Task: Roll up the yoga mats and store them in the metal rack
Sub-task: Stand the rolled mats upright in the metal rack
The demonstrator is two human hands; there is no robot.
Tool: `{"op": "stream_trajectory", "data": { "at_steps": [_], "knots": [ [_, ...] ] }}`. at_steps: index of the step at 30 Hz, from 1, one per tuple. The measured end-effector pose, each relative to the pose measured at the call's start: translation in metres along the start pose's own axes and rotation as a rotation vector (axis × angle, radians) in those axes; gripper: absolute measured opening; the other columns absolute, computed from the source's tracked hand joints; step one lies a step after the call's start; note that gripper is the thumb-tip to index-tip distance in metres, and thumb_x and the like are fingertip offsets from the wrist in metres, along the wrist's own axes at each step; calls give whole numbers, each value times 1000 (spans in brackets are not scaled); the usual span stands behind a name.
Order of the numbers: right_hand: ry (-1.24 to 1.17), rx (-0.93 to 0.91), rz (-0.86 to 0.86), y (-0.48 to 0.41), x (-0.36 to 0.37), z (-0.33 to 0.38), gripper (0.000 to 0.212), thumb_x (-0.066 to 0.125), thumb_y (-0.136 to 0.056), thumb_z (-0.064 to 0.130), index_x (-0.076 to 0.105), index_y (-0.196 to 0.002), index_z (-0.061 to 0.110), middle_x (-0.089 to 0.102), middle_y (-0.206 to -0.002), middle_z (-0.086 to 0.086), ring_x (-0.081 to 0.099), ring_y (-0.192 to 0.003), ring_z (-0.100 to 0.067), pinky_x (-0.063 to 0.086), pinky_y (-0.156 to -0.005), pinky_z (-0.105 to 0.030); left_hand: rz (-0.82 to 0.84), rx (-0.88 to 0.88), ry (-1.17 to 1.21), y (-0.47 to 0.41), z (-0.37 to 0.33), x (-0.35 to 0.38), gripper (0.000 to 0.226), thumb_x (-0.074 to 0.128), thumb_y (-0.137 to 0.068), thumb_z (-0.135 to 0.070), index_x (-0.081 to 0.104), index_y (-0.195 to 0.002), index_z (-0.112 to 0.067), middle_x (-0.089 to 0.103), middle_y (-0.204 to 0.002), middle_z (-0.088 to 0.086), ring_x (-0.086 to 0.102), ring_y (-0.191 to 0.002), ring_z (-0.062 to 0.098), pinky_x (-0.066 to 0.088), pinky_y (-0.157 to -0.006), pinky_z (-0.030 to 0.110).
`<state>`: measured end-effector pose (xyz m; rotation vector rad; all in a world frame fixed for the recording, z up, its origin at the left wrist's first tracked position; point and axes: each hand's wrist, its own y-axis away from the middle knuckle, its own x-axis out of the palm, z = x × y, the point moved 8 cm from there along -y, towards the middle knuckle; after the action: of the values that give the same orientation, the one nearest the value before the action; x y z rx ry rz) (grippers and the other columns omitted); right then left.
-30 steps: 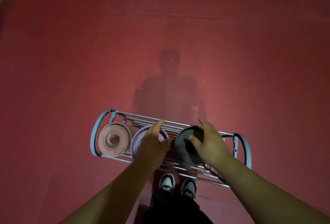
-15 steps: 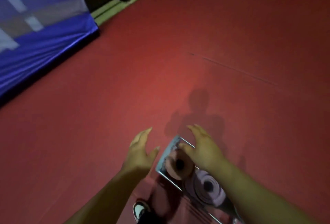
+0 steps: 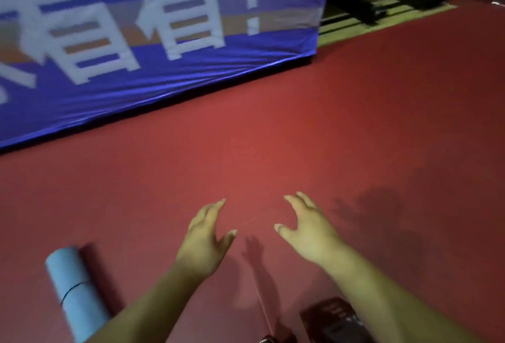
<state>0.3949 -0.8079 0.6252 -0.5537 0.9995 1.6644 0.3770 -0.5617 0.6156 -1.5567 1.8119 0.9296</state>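
A rolled light blue yoga mat point(image 3: 75, 294) lies on the red floor at the lower left, partly hidden by my left forearm. My left hand point(image 3: 205, 238) hovers above the floor to the mat's right, fingers relaxed and holding nothing. My right hand point(image 3: 308, 229) hangs beside it, fingers spread and loosely bent, also holding nothing. The metal rack and the mats in it are out of view.
A blue banner point(image 3: 153, 41) with large white characters stands across the upper left along the floor's edge. Dark equipment bases point(image 3: 366, 6) sit on a yellowish strip at the upper right. A dark boxy object point(image 3: 332, 318) lies at the bottom between my forearms.
The view has swung left, away from the rack. Both hands have come off the rolled mats in the rack and now hang free. The blue rolled mat has come into view.
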Motion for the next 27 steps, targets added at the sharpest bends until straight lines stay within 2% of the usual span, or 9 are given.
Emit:
{"op": "stream_trajectory", "data": {
  "at_steps": [4, 7, 11, 16, 21, 27],
  "knots": [
    [113, -130, 121, -54, 39, 83, 78, 65, -89, 53, 30, -156, 33, 17, -168, 0, 23, -152, -23, 25, -122, -32, -112, -148, -47, 7, 81, -49, 83, 50, -84, -66, 40, -154, -23, 46, -152, 9, 41, -142, 29, 36, -117, 44],
    [161, -218, 206, -89, 70, 139, 78, 64, -91, 54, 28, -157, 34, 14, -169, 3, 21, -153, -23, 25, -122, -36, -177, -280, -57, 13, 137, -80, 82, 57, -84, -64, 41, -153, -23, 45, -153, 10, 40, -142, 30, 34, -118, 42],
    [245, -328, 296, -136, 111, 210, 78, 63, -91, 54, 28, -157, 33, 15, -169, 2, 23, -152, -24, 26, -122, -35, -208, -450, -52, 14, 198, -117, 77, 70, -90, -48, 36, -156, -26, 37, -159, 8, 32, -147, 27, 27, -120, 35],
    [366, -448, 409, -187, 172, 299, 79, 63, -91, 55, 26, -158, 33, 12, -169, 3, 21, -153, -24, 24, -123, -38, -307, -639, -45, 25, 272, -163, 75, 70, -89, -48, 38, -155, -28, 37, -158, 6, 35, -145, 27, 35, -116, 41],
    [474, -592, 508, -197, 242, 390, 78, 62, -91, 55, 28, -157, 32, 14, -169, 0, 22, -153, -26, 25, -122, -39, -352, -808, -23, 65, 339, -200, 74, 63, -88, -54, 41, -153, -24, 39, -156, 8, 41, -141, 32, 38, -113, 42],
    [580, -647, 570, -186, 350, 472, 78, 60, -91, 57, 26, -157, 34, 13, -169, 2, 23, -152, -29, 27, -121, -44, -306, -989, 62, 127, 445, -217, 75, 64, -94, -47, 28, -158, -29, 26, -163, 7, 30, -146, 30, 31, -116, 40]
  ]
}}
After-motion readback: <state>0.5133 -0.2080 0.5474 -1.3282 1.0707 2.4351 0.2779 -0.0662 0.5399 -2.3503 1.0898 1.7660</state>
